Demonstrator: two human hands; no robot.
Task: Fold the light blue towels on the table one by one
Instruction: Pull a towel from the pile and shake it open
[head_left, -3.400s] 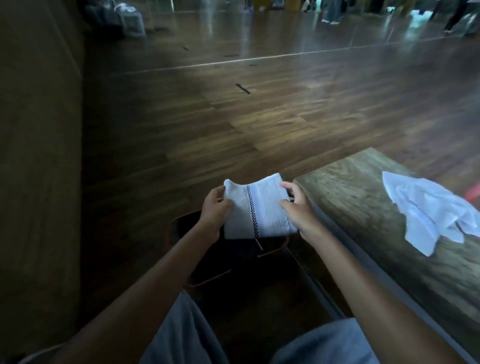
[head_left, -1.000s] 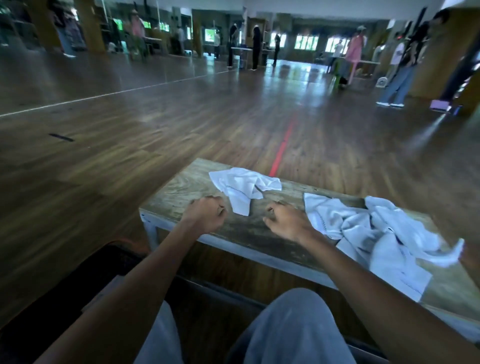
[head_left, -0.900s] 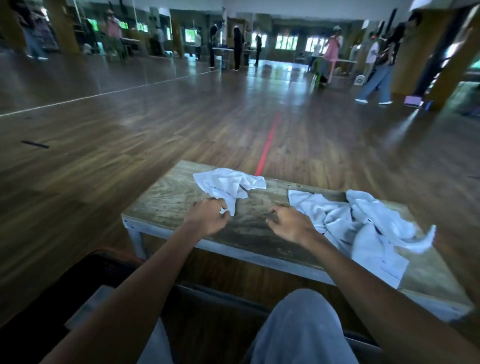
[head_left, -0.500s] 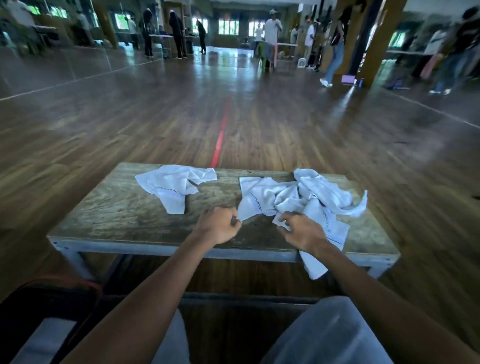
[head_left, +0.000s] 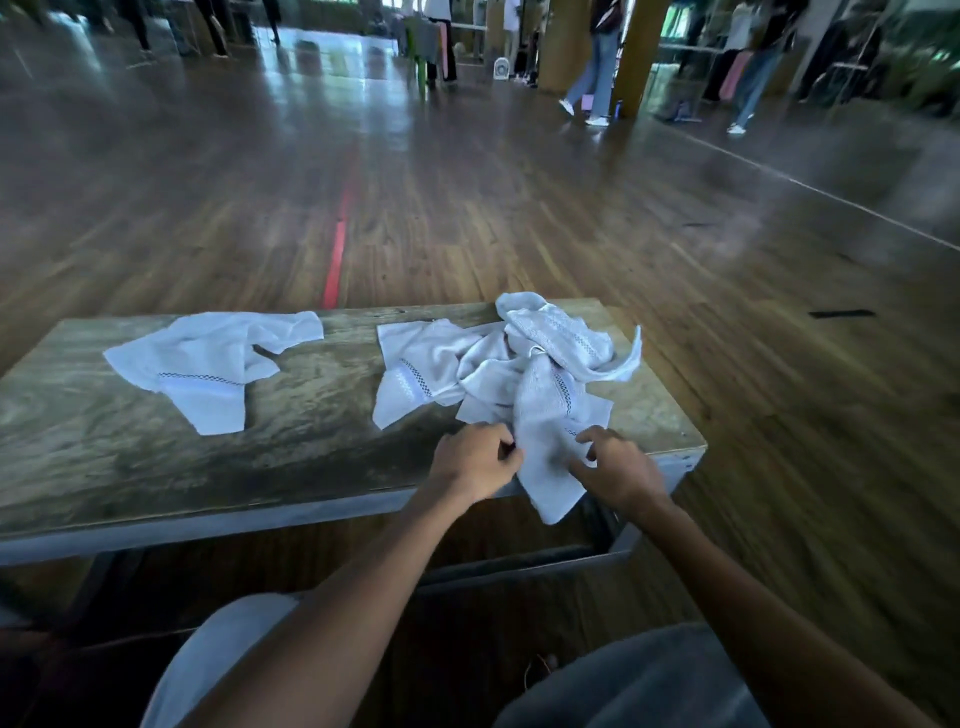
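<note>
Towel (head_left: 545, 467) hanging over the desk's (head_left: 311, 441) near edge by the right corner: left grip (head_left: 475, 462) pinches its left border, right grip (head_left: 618, 467) rests on it, fingers bent and apart, probably to draw it clear of the heap (head_left: 550, 332). A second towel (head_left: 208, 358) lies crumpled, well apart, toward the far-left corner.

Our left hand (head_left: 475, 462) and right hand (head_left: 618, 473) are bare, forearms (head_left: 363, 597) too — soft grey cloth (head_left: 649, 686) covers both knees.
</note>
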